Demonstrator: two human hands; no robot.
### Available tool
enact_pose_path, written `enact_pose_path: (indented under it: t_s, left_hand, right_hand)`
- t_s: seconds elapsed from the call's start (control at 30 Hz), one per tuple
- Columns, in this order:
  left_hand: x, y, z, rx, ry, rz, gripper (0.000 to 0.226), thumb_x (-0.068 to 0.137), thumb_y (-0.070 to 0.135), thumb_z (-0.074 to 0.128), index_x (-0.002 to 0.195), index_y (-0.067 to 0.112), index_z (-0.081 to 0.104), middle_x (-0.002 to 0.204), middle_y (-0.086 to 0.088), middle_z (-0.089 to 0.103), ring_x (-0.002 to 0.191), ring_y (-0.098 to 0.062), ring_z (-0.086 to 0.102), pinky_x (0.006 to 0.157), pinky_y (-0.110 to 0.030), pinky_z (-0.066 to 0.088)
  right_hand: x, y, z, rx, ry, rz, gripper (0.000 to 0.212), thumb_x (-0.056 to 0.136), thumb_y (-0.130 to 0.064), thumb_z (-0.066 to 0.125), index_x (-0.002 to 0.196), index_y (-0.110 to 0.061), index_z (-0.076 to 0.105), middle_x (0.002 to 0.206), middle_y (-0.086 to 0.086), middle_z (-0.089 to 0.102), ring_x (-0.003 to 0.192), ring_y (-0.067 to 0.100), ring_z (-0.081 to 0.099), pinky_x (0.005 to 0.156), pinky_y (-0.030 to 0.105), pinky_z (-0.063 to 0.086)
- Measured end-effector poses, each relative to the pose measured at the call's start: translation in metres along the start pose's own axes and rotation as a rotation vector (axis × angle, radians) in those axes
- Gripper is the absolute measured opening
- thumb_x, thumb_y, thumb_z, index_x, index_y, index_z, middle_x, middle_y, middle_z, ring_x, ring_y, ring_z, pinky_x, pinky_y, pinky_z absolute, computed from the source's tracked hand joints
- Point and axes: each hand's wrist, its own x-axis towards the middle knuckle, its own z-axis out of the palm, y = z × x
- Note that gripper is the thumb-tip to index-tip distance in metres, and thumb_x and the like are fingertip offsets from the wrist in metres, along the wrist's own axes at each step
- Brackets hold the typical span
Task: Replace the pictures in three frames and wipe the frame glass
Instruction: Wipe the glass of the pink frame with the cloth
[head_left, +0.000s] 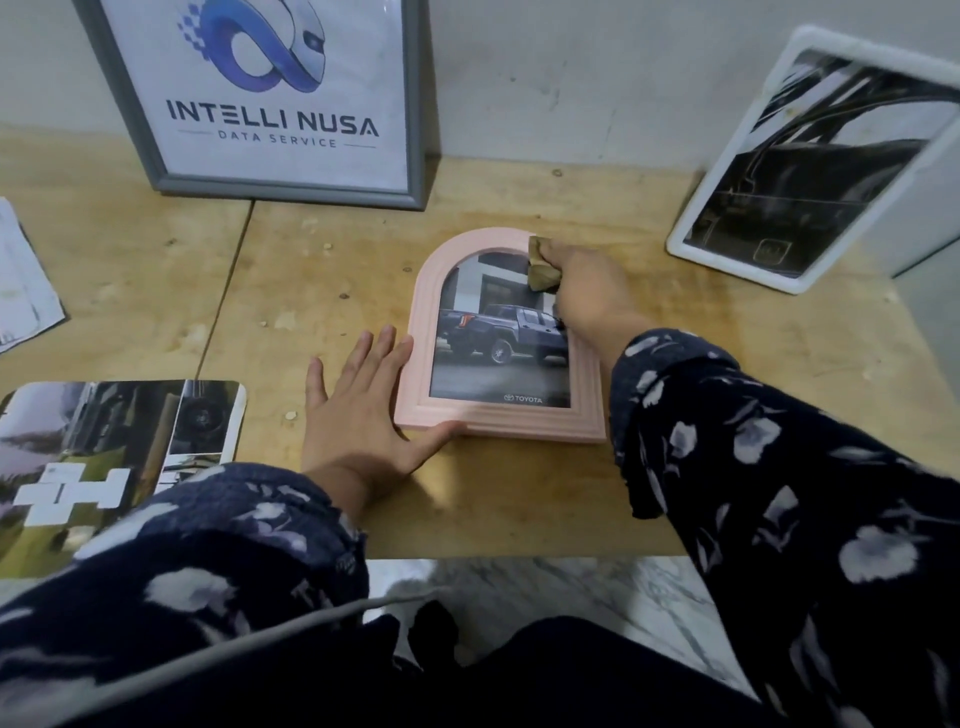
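Note:
A pink arched frame (422, 332) lies flat on the wooden table (322, 270), holding a picture of a dark pickup truck. My right hand (587, 291) is shut on a crumpled brown cloth (543, 265) pressed on the upper right of the frame's glass. My left hand (358, 410) lies flat and open on the table, its thumb and index finger against the frame's lower left corner. A grey frame (130, 119) with a logo print leans on the wall at the back left. A white frame (717, 208) with a dark picture leans at the back right.
A loose printed picture with rounded corners (119, 457) lies at the table's near left edge. Paper sheets (26, 280) lie at the far left. The table's front edge (519, 555) runs just below my wrists, with marbled floor beneath. A white box stands behind the white frame.

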Motion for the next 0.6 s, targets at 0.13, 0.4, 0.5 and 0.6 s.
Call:
enact_pose_path:
  t_s: [0.13,0.4,0.5,0.6]
  left_hand:
    - [0.0,0.001,0.0,-0.008,0.003,0.0,0.108,0.065,0.094,0.023,0.152,0.032,0.017,0.162,0.01,0.008,0.149,-0.008,0.001,0.117,-0.054,-0.004]
    - [-0.003,0.004,-0.002,0.036,-0.003,0.0,0.108,0.065,0.094,0.022,0.152,0.031,0.016,0.162,0.007,0.011,0.149,-0.013,0.004,0.117,-0.055,0.001]
    - [-0.003,0.004,-0.001,0.037,0.001,-0.007,0.109,0.063,0.095,0.021,0.152,0.031,0.017,0.162,0.007,0.012,0.149,-0.014,0.005,0.117,-0.055,0.002]
    - [-0.002,0.004,-0.001,0.047,-0.003,-0.003,0.109,0.064,0.094,0.021,0.152,0.031,0.016,0.162,0.007,0.012,0.149,-0.015,0.006,0.117,-0.056,0.003]
  right_hand:
    - [-0.027,0.027,-0.001,-0.057,0.027,-0.058,0.043,0.096,-0.007,0.041,0.137,-0.015,0.051,0.14,0.006,0.051,0.13,0.025,0.045,0.107,0.028,0.032]
    - [-0.113,0.045,0.01,-0.139,0.177,-0.191,0.049,0.083,0.001,0.05,0.129,-0.012,0.059,0.133,0.007,0.058,0.117,0.03,0.053,0.096,0.033,0.043]
    - [-0.145,0.046,0.012,-0.234,0.23,-0.223,0.047,0.075,-0.002,0.06,0.119,-0.015,0.067,0.111,0.005,0.066,0.098,0.031,0.056,0.069,0.032,0.048]
    - [-0.167,0.042,0.015,-0.233,0.203,-0.187,0.04,0.075,-0.005,0.059,0.113,-0.013,0.068,0.1,0.007,0.062,0.095,0.032,0.052,0.065,0.032,0.04]
